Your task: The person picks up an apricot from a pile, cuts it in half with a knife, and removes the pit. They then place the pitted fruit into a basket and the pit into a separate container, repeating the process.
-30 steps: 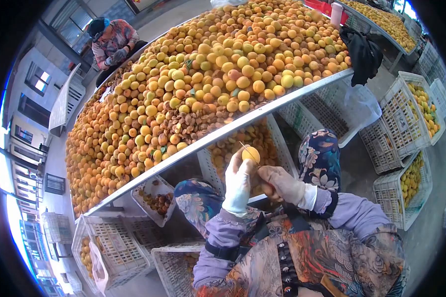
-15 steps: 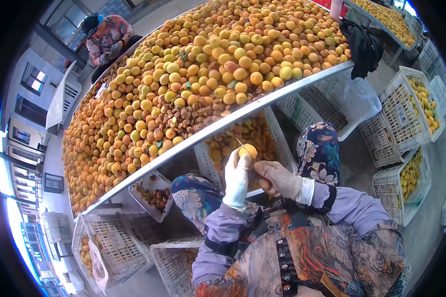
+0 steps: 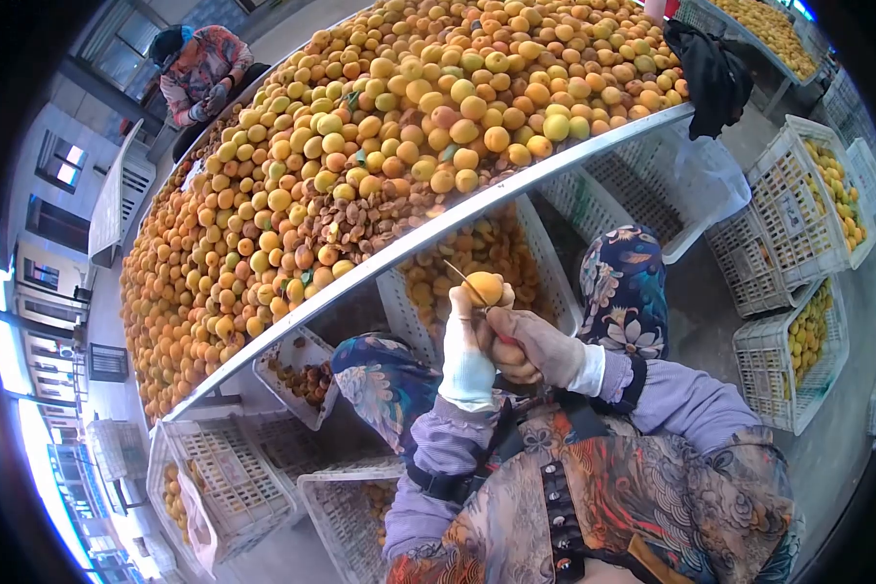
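Note:
Pinched in the gloved fingers of my left hand (image 3: pixel 465 343) is a yellow-orange apricot (image 3: pixel 483 288). My gloved right hand (image 3: pixel 538 346) is wrapped round the handle of a small knife (image 3: pixel 462 274), whose thin blade lies at the fruit. Both hands touch each other above my lap. Beneath them, a white crate (image 3: pixel 552 277) holds halved apricots. A metal-edged table (image 3: pixel 380 263) heaped with whole apricots slopes across the view, with a brown patch of pits (image 3: pixel 360 219) near its edge.
A person (image 3: pixel 202 78) is at the table's far left. Crates of fruit (image 3: pixel 793 209) stand at the right, and others (image 3: pixel 229 477) at the lower left. A black cloth (image 3: pixel 711 78) hangs over the table corner. A small crate of dark scraps (image 3: pixel 302 380) lies beside my knee.
My right hand has moved left, up against my left hand. The knife blade now lies across the apricot at a different angle. The view has shifted slightly.

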Available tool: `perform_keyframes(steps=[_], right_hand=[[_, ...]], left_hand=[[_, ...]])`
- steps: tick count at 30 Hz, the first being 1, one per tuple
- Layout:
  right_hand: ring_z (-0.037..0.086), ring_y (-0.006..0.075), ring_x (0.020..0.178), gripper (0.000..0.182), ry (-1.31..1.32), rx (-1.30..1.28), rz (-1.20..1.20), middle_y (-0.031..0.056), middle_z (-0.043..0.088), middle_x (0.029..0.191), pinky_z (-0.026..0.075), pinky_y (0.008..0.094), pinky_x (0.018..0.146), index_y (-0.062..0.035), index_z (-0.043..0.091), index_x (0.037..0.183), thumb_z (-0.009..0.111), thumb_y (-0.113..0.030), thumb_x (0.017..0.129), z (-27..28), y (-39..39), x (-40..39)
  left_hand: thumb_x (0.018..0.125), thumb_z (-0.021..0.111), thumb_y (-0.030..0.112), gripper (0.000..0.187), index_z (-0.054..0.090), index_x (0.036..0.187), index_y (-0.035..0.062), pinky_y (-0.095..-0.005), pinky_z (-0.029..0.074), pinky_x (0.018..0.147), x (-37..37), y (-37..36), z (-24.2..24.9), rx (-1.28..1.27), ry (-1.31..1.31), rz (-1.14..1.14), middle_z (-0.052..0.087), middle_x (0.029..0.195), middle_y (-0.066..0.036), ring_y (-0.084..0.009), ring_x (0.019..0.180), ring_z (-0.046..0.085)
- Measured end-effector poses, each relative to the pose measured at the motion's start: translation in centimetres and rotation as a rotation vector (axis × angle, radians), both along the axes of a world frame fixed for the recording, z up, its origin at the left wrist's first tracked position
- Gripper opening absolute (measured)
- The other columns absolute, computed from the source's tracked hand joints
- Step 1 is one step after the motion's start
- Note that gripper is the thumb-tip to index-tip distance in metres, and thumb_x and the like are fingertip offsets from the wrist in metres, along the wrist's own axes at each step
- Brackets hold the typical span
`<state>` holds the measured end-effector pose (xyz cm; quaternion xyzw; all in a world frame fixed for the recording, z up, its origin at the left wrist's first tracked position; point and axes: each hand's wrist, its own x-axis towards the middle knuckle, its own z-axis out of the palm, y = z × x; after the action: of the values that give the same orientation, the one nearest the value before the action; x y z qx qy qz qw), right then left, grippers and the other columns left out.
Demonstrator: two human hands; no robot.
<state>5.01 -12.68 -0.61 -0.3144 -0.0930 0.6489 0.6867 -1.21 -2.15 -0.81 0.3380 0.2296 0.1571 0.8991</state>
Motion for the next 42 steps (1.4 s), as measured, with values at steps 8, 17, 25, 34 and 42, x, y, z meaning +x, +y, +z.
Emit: perform_keyframes(steps=[8, 17, 25, 34, 42], right_hand=[[0.03, 0.0087, 0.034, 0.035, 0.025, 0.034, -0.082, -0.0019, 0.035, 0.05, 0.021, 0.023, 0.029, -0.0111, 0.05, 0.088, 0.04, -0.044, 0.097, -0.6, 0.8, -0.8], [0.035, 0.0053, 0.038, 0.028, -0.434, -0.273, -0.046, -0.0065, 0.043, 0.054, 0.026, 0.0223, 0.034, -0.0081, 0.057, 0.097, 0.048, -0.034, 0.095, -1.4, 1.4, 0.1], [0.042, 0.0035, 0.057, 0.023, -0.591, -0.285, -0.084, -0.0037, 0.049, 0.068, 0.035, 0.0191, 0.051, -0.0056, 0.056, 0.097, 0.049, -0.028, 0.096, -3.1, 0.9, -0.1], [0.048, 0.0068, 0.062, 0.026, -0.737, -0.225, -0.221, -0.0007, 0.054, 0.072, 0.04, 0.0208, 0.056, -0.0051, 0.054, 0.102, 0.05, -0.029, 0.095, -4.0, 1.2, -0.4], [0.031, 0.0058, 0.037, 0.019, -0.207, -0.198, -0.049, -0.0025, 0.04, 0.056, 0.022, 0.0203, 0.03, -0.0141, 0.048, 0.089, 0.044, -0.031, 0.097, -1.8, 0.7, 0.3]], left_hand=[[0.09, 0.046, 0.052, 0.055, 0.053, 0.114, 0.0034, -0.0317, 0.049, 0.09, -0.3, 0.0, -0.7, -0.001, 0.071, 0.076, 0.061, 0.106, -0.012, -0.0212, 0.101, 0.059], [0.097, 0.041, 0.042, 0.047, 0.056, 0.107, -0.0012, -0.0286, 0.045, 0.084, -1.3, 1.5, -1.5, 0.491, 0.178, 0.118, 0.062, 0.096, -0.011, -0.0176, 0.088, 0.059], [0.095, 0.044, 0.047, 0.05, 0.054, 0.11, 0.0007, -0.0241, 0.043, 0.079, -1.4, 2.0, -3.2, 0.297, 0.241, 0.054, 0.058, 0.1, -0.007, -0.0127, 0.087, 0.054], [0.095, 0.042, 0.048, 0.048, 0.054, 0.111, 0.0048, -0.0268, 0.039, 0.087, -1.3, 2.2, -2.7, 0.212, 0.155, -0.028, 0.056, 0.102, -0.006, -0.0144, 0.094, 0.051], [0.089, 0.057, 0.003, 0.045, 0.036, 0.129, 0.0036, -0.0284, 0.047, 0.086, -1.4, 1.9, -3.2, 0.494, 0.007, 0.025, 0.059, 0.111, -0.014, -0.0209, 0.1, 0.059]])
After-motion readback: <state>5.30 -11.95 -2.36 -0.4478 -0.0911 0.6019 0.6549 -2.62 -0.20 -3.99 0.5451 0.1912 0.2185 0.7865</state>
